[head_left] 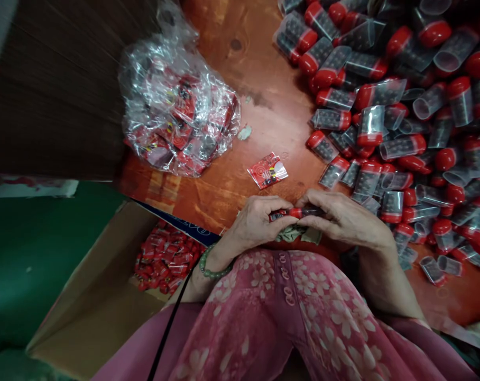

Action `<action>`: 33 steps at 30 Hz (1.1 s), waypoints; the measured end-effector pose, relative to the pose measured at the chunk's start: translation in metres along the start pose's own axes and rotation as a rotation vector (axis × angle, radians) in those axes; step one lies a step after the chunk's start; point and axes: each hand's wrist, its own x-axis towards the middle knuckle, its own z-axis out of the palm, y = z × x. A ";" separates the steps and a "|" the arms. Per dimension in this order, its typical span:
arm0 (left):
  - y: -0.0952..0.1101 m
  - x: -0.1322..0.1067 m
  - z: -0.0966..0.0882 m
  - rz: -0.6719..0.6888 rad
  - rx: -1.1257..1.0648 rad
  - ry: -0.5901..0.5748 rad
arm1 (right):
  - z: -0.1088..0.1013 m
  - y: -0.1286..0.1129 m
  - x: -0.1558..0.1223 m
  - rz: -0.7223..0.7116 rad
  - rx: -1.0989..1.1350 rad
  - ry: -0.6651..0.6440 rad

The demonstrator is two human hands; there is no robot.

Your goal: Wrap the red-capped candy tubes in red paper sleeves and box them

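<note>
Pink floral clothing (pixel 287 317) is framing the left hand (pixel 259 219) and right hand (pixel 343 217), both pinching a seemingly light, slippery red-capped tube (pixel 297 213) by its ends.

I observe the left hand (pixel 259 222) and right hand (pixel 343 219) meeting at the near edge of the table (pixel 256 79). Both pinch one small red-and-dark tube (pixel 296 213), held level between them. A red card (pixel 267 170) lies just beyond. To the right is a heap (pixel 402 121) of capped tubes, to the left a bag (pixel 178 114) of red packets. An open box (pixel 101 296) stands lower left.
</note>
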 end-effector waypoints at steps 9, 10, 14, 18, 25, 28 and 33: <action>0.003 0.007 -0.004 0.042 -0.003 -0.037 | -0.001 0.006 -0.001 -0.007 0.180 0.035; 0.004 0.008 -0.004 0.043 -0.002 -0.045 | 0.002 0.005 -0.001 0.002 0.191 0.058; 0.006 0.010 0.000 0.050 0.069 -0.109 | 0.016 -0.001 -0.002 0.052 0.048 0.222; 0.005 0.012 0.011 -0.007 0.022 -0.164 | 0.033 -0.001 -0.005 0.072 -0.058 0.394; 0.003 0.011 0.022 -0.090 0.035 -0.154 | 0.054 0.011 -0.006 0.118 -0.007 0.571; 0.004 0.010 0.018 -0.121 0.070 -0.183 | 0.053 0.010 -0.013 0.125 0.111 0.553; 0.003 0.009 0.010 -0.112 0.135 -0.197 | 0.041 0.014 -0.039 0.115 0.251 0.330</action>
